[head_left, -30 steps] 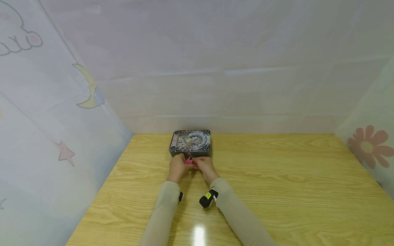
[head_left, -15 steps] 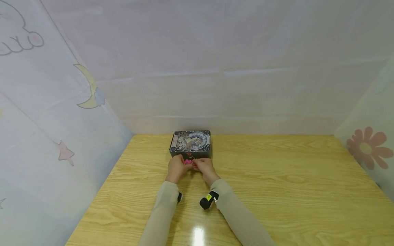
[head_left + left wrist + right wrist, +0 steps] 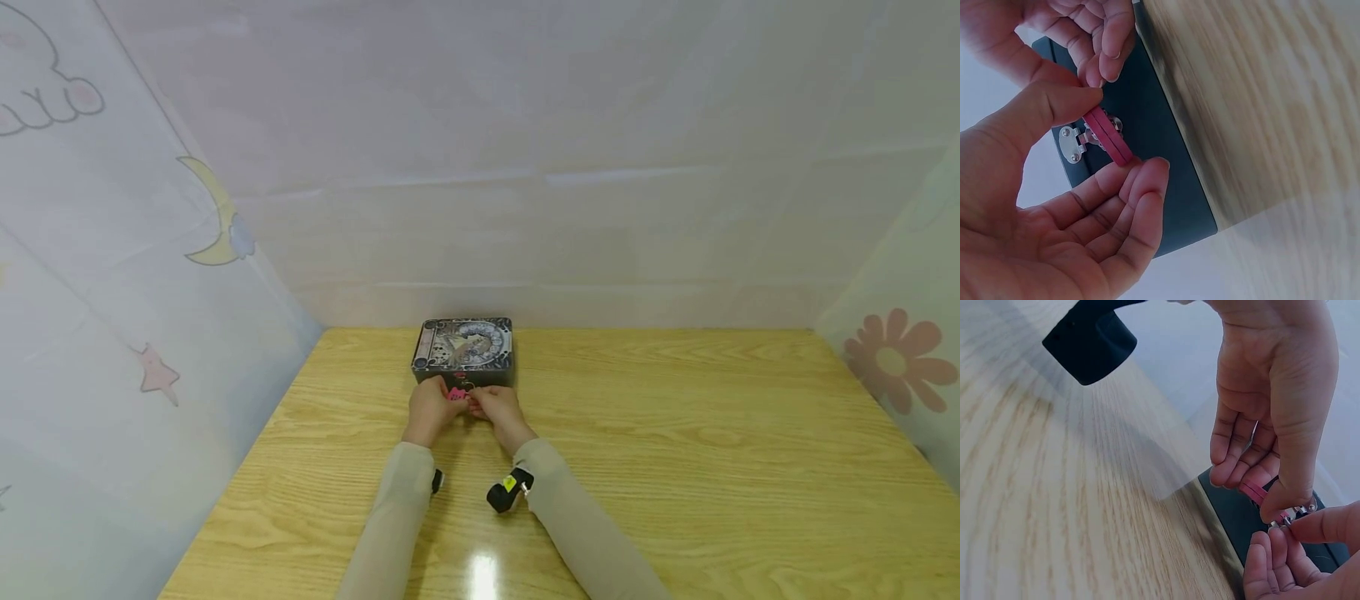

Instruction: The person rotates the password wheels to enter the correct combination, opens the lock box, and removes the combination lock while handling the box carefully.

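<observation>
A small pink padlock (image 3: 457,395) with a metal shackle is at the front clasp (image 3: 1071,145) of a dark box (image 3: 465,343) with a picture on its lid. My left hand (image 3: 429,410) pinches the padlock body between thumb and fingers; the left wrist view shows its narrow side edge. My right hand (image 3: 501,408) meets it from the other side. In the right wrist view, thumb and fingertips of the right hand (image 3: 1310,556) pinch at a small silver part by the padlock's end. Fingers hide much of the lock.
The box stands near the back edge of a wooden table (image 3: 675,433), close to the pale backdrop (image 3: 615,233). Printed sheets rise at both sides. A black wrist camera (image 3: 510,489) juts inward from the right sleeve.
The padlock and my left hand have shifted slightly left, and more of the shackle shows to the padlock's right. My right hand stays nearly in place, and the box has not visibly moved.
</observation>
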